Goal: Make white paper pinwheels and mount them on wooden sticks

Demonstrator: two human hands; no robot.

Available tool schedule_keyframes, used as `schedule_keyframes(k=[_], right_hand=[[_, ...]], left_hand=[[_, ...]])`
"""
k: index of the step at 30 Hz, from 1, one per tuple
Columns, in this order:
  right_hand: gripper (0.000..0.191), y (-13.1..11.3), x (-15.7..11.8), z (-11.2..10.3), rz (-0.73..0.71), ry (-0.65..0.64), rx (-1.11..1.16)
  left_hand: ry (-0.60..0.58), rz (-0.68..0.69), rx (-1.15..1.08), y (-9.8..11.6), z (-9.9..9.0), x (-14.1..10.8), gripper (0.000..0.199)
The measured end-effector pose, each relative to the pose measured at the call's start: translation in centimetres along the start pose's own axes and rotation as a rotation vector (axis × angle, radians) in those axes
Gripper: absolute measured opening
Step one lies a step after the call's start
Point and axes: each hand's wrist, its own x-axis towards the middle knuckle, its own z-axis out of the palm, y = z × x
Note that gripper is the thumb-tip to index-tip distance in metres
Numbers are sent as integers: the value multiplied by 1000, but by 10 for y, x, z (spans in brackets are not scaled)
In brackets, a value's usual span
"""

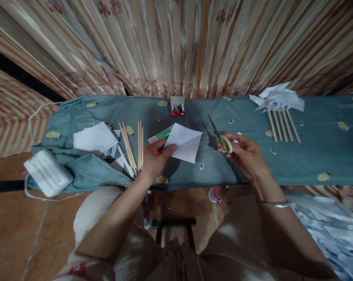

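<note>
My left hand [157, 158] pinches the left edge of a square white paper sheet [186, 142], which shows a faint crease. A pair of scissors [225, 145] with light green handles is in my right hand [246, 154], its dark blades pointing up and left, apart from the paper. Partly under the sheet and my left fingers lies a flat green and white item [161, 135]. Wooden sticks [140, 142] lie just left of my left hand, beside a white pen-like stick [125, 160].
A small red box [178, 108] of metal pins stands at the back. White paper sheets [94, 138] are stacked at left, near a white plastic box [49, 173] with a cord. Paper pinwheels [281, 99] on sticks lie at right on the green cloth [305, 160].
</note>
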Motion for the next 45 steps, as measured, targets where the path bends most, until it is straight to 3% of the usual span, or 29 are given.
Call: schedule_keyframes(k=[4, 10, 16, 21, 24, 32, 38, 45], right_hand=[[35, -6, -2, 18, 184, -109, 287], [39, -8, -2, 39, 238, -113, 429], [51, -12, -2, 56, 221, -78, 371], [42, -13, 0, 61, 186, -65, 318], [39, -13, 2, 62, 161, -38, 311], [37, -9, 7, 63, 128, 1, 333], [32, -7, 11, 58, 95, 1, 302], [33, -1, 8, 66, 116, -33, 330]], left_hand=[[-18, -18, -26, -4, 2, -1, 19], [-34, -34, -18, -6, 6, -1, 21], [-62, -75, 18, 0, 8, -3, 20], [-58, -113, -70, 5, 11, -4, 17], [-32, -155, -164, 3, 12, -4, 23], [-115, -227, -193, -5, 12, -5, 40], [-83, -281, -293, -1, 9, -4, 38], [-84, -298, -362, -8, 23, -10, 43]])
